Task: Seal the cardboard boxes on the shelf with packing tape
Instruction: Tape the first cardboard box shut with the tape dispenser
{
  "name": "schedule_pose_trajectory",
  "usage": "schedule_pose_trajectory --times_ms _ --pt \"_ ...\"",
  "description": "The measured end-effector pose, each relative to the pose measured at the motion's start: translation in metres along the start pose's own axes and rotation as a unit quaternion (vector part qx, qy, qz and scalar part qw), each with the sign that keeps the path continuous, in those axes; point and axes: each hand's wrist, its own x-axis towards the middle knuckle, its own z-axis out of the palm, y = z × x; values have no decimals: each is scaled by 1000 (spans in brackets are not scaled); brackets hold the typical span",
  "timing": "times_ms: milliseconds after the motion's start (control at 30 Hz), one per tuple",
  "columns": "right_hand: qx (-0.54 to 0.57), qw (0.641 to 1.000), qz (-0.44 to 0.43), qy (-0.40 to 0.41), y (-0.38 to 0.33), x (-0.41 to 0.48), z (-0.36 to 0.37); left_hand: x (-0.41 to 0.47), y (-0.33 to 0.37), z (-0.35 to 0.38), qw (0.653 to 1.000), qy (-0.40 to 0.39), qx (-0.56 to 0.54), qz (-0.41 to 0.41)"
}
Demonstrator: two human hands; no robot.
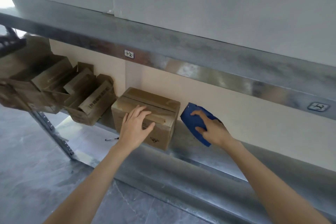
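A small closed cardboard box (160,103) stands on the metal shelf (209,162), with brown tape along its top seam and down its front. My left hand (136,125) lies flat on the box's front top edge, fingers spread, pressing the tape. To the right of the box, my right hand (212,129) grips a blue tape dispenser (194,120), held just above the shelf and apart from the box. Several cardboard boxes with open flaps (87,100) sit further left on the same shelf.
An upper metal shelf beam (181,54) with small label tags runs overhead, large white cartons (218,2) on it. A black pen (111,139) lies on the shelf left of the box. The shelf upright (54,132) stands at the left. Grey floor lies below.
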Motion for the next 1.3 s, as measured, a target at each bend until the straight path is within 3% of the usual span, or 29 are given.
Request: schedule_pose_trajectory --times_ms 167,333,467,567,667,1300 --pt "-34 986 -43 160 -15 -18 -11 5 9 -5 998 42 -15 47" --pt "-10 971 -120 204 -37 -25 -21 21 18 -22 987 3 -146 63" --pt "-31 966 -192 168 -56 -32 -22 36 21 -40 965 -69 -253 29" --pt "-52 968 -217 115 -64 -40 -19 41 19 -50 936 -174 -305 35" --pt "-68 964 -231 112 -68 -46 -17 37 18 -53 907 -253 -334 34" --pt "-84 963 -242 83 -70 -61 -13 25 21 -37 851 -323 -414 -11"
